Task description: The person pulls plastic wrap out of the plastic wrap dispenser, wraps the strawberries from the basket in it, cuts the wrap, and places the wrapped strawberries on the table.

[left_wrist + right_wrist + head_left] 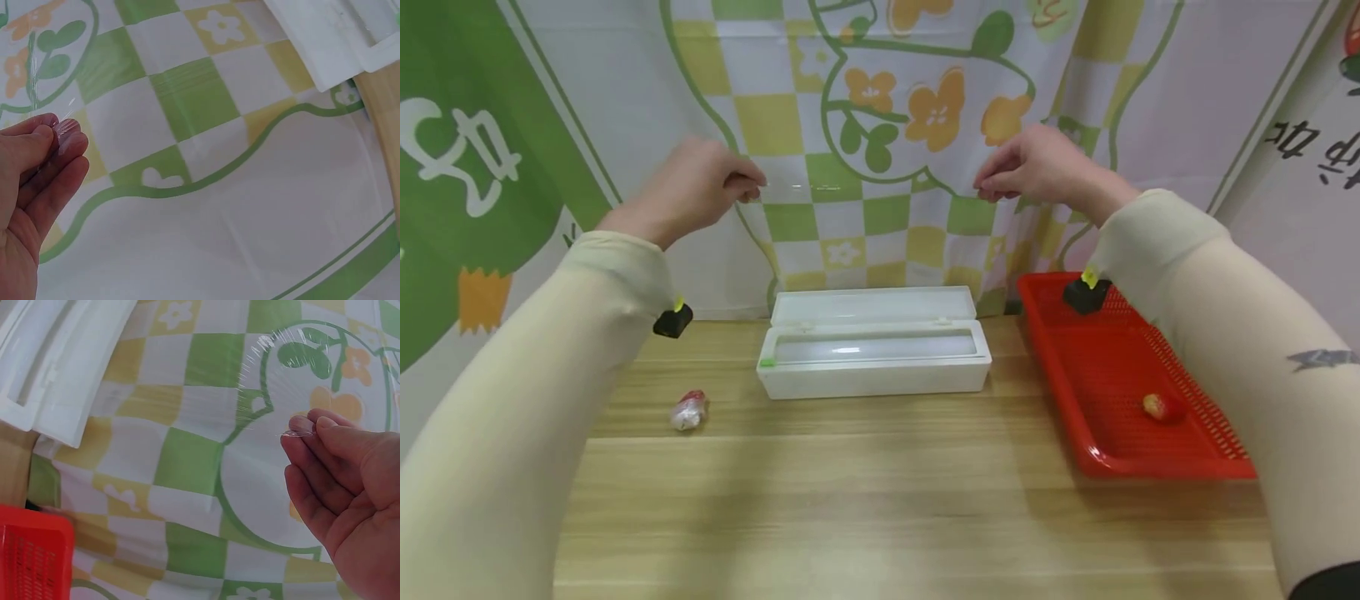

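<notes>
A sheet of clear plastic wrap [257, 394] is stretched in the air between both hands, its creases and glints faintly visible. My left hand [703, 183] pinches one side between thumb and fingers, and a bit of film [65, 128] shows at the fingertips in the left wrist view. The opposite side is pinched by my right hand [1041, 171]. Both hands are raised above and behind a white plastic wrap dispenser box [872, 380]. Its lid [872, 306] stands raised at the back, and a pale roll [880, 347] shows inside.
A red plastic basket [1060, 400] on the right holds a small red item with a pale end [1163, 407]. Left on the wooden table [865, 500] lies a small red-and-white bundle in clear film [688, 410]. A patterned curtain [880, 217] hangs behind.
</notes>
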Tool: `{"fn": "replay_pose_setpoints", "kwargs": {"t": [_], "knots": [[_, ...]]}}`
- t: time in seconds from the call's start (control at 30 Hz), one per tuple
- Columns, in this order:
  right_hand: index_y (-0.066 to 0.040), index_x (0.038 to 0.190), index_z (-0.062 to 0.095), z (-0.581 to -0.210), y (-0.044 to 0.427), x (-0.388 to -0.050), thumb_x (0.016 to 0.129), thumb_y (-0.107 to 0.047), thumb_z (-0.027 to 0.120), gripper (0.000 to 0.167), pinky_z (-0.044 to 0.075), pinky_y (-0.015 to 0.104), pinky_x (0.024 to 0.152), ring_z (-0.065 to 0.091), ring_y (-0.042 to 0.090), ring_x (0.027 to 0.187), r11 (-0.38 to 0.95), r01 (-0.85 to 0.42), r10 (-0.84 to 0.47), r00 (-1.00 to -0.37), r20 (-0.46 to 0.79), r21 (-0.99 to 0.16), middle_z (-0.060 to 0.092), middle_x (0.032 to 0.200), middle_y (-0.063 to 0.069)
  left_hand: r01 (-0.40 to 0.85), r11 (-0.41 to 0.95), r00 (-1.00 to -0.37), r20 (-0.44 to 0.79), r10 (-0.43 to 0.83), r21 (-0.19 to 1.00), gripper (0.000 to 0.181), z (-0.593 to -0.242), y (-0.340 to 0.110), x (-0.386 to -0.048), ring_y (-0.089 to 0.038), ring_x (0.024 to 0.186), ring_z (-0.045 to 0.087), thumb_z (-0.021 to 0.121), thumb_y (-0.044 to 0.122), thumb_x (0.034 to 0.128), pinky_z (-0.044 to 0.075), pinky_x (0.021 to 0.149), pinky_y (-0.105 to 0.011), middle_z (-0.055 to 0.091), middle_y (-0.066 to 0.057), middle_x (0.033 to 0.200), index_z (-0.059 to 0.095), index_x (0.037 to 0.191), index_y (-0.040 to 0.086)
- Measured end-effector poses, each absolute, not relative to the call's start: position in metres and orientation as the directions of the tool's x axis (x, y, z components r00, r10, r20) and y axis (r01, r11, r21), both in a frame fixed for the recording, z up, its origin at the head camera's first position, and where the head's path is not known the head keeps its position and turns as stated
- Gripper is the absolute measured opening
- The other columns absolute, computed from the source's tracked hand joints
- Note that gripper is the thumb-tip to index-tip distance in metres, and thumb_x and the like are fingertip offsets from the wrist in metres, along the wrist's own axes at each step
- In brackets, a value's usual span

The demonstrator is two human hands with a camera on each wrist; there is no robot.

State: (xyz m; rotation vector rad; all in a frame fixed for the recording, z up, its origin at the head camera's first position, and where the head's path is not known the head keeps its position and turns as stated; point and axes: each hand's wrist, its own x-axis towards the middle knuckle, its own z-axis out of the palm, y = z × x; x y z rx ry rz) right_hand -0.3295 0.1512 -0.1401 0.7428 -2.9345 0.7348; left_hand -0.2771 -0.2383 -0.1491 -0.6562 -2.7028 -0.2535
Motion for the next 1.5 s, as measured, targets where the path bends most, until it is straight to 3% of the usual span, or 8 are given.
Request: {"fn": "replay_pose_setpoints", "kwargs": {"t": [0.33, 0.53, 0.73, 0.83, 0.97, 1.13, 1.37, 1.5], "knots": [[-0.001, 0.117, 0.071, -0.111, 0.153, -0.324, 0.097, -0.02, 0.062, 0.028, 0.054, 0.01, 0.073, 0.066, -0.002, 0.079, 0.739, -0.452, -0.403, -0.891, 0.21, -0.499, 0.074, 0.085, -0.016, 0.398, 0.908, -0.837, 0.456, 0.302, 0.13, 0.025, -0.121, -0.233, -0.273, -0.038, 0.101, 0.069, 0.052, 0.004, 0.1006, 0.055, 0.087, -0.046, 0.071, -0.023, 0.112, 0.07, 0.117, -0.004], [-0.001, 0.114, 0.071, -0.098, 0.155, -0.321, 0.097, -0.021, 0.063, 0.028, 0.054, 0.01, 0.072, 0.067, 0.002, 0.081, 0.702, -0.48, -0.393, -0.877, 0.276, -0.527, 0.071, 0.079, -0.021, 0.342, 0.928, -0.84, 0.489, 0.234, 0.144, 0.031, -0.109, -0.23, -0.267, -0.034, 0.104, 0.069, 0.044, 0.008, 0.1039, 0.048, 0.077, -0.03, 0.071, -0.021, 0.117, 0.067, 0.124, 0.0], [-0.003, 0.117, 0.071, -0.091, 0.157, -0.318, 0.096, -0.023, 0.063, 0.03, 0.053, 0.009, 0.075, 0.067, 0.002, 0.084, 0.693, -0.479, -0.374, -0.878, 0.299, -0.539, 0.071, 0.082, -0.022, 0.317, 0.931, -0.849, 0.49, 0.195, 0.179, 0.033, -0.101, -0.228, -0.261, -0.034, 0.113, 0.066, 0.043, 0.01, 0.1047, 0.053, 0.09, -0.043, 0.068, -0.02, 0.124, 0.064, 0.128, 0.001], [-0.006, 0.118, 0.071, -0.09, 0.159, -0.316, 0.097, -0.026, 0.063, 0.031, 0.053, 0.009, 0.076, 0.066, 0.001, 0.087, 0.709, -0.471, -0.362, -0.882, 0.301, -0.525, 0.072, 0.087, -0.02, 0.323, 0.928, -0.848, 0.492, 0.197, 0.184, 0.032, -0.099, -0.229, -0.258, -0.033, 0.112, 0.066, 0.044, 0.01, 0.1044, 0.052, 0.083, -0.028, 0.069, -0.018, 0.123, 0.065, 0.128, 0.003], [-0.01, 0.12, 0.071, -0.089, 0.163, -0.312, 0.097, -0.03, 0.062, 0.032, 0.052, 0.011, 0.078, 0.063, 0.003, 0.09, 0.736, -0.469, -0.36, -0.882, 0.304, -0.489, 0.071, 0.093, -0.018, 0.347, 0.923, -0.838, 0.498, 0.226, 0.167, 0.032, -0.098, -0.232, -0.251, -0.03, 0.106, 0.068, 0.045, 0.013, 0.1042, 0.038, 0.07, -0.01, 0.072, -0.017, 0.118, 0.068, 0.125, 0.004], [-0.014, 0.123, 0.07, -0.093, 0.17, -0.301, 0.098, -0.031, 0.06, 0.032, 0.051, 0.013, 0.08, 0.061, 0.009, 0.094, 0.738, -0.48, -0.372, -0.876, 0.308, -0.474, 0.069, 0.106, -0.009, 0.411, 0.903, -0.792, 0.538, 0.287, 0.123, 0.03, -0.102, -0.236, -0.24, -0.027, 0.099, 0.069, 0.047, 0.012, 0.1036, 0.036, 0.067, -0.008, 0.074, -0.017, 0.111, 0.068, 0.124, 0.005], [-0.012, 0.119, 0.071, -0.102, 0.18, -0.289, 0.096, -0.027, 0.064, 0.029, 0.051, 0.01, 0.072, 0.063, 0.008, 0.086, 0.658, -0.535, -0.405, -0.845, 0.349, -0.53, 0.07, 0.1, -0.012, 0.509, 0.86, -0.68, 0.624, 0.385, 0.024, 0.022, -0.114, -0.241, -0.214, 0.014, 0.081, 0.051, 0.055, 0.013, 0.1009, 0.035, 0.073, -0.003, 0.076, -0.012, 0.101, 0.075, 0.107, 0.006], [-0.01, 0.109, 0.073, -0.107, 0.186, -0.281, 0.092, -0.023, 0.07, 0.021, 0.051, 0.011, 0.069, 0.063, 0.01, 0.081, 0.601, -0.58, -0.435, -0.814, 0.385, -0.55, 0.073, 0.092, -0.013, 0.573, 0.82, -0.608, 0.668, 0.429, -0.005, 0.017, -0.121, -0.245, -0.198, 0.022, 0.079, 0.046, 0.061, 0.007, 0.0965, 0.034, 0.073, -0.002, 0.076, -0.012, 0.097, 0.077, 0.103, 0.006]]}}
